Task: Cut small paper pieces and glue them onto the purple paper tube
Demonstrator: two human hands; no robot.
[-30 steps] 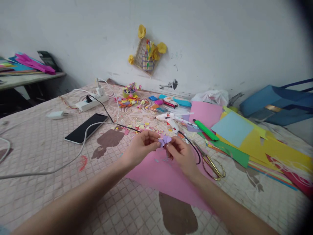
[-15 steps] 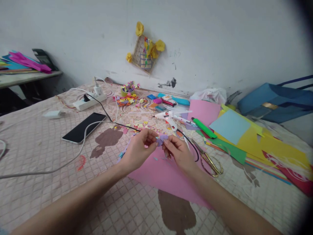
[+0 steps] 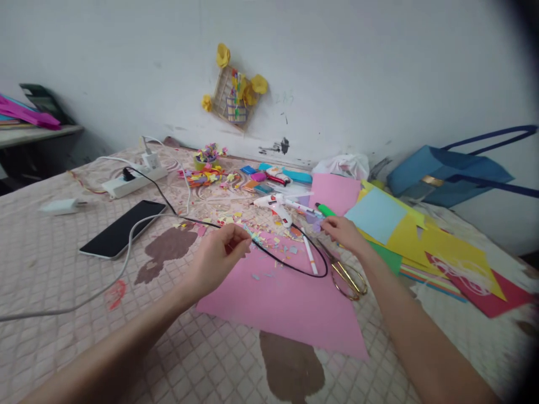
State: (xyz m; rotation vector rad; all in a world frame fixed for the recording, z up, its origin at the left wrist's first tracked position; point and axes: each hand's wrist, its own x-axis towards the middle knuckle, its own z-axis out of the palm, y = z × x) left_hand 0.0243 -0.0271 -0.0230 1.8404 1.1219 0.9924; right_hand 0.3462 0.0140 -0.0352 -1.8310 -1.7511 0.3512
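My left hand [image 3: 219, 255] is held above the pink paper sheet [image 3: 290, 320], thumb and fingers pinched together; anything between them is too small to make out. To the right, my right hand [image 3: 343, 231] is closed, with a small purple paper piece [image 3: 314, 223] at its fingertips. Just left of that hand lies a white glue gun [image 3: 275, 207], its black cord looping over the pink sheet. Gold-handled scissors [image 3: 348, 276] rest below the right hand. A white stick-like pen [image 3: 309, 252] and small paper scraps [image 3: 275, 241] lie between the hands.
A phone [image 3: 124, 229], a power strip [image 3: 137, 180] and cables occupy the left. Behind are a small pot of paper flowers [image 3: 209, 156] and loose cut-outs [image 3: 208, 177]. Coloured sheets [image 3: 377, 216], a green marker [image 3: 325, 210] and a blue bag [image 3: 446, 177] lie to the right.
My hands have come apart. The right hand has moved right, towards the marker and scissors, and the purple piece is no longer between both hands. The view has shifted slightly right.
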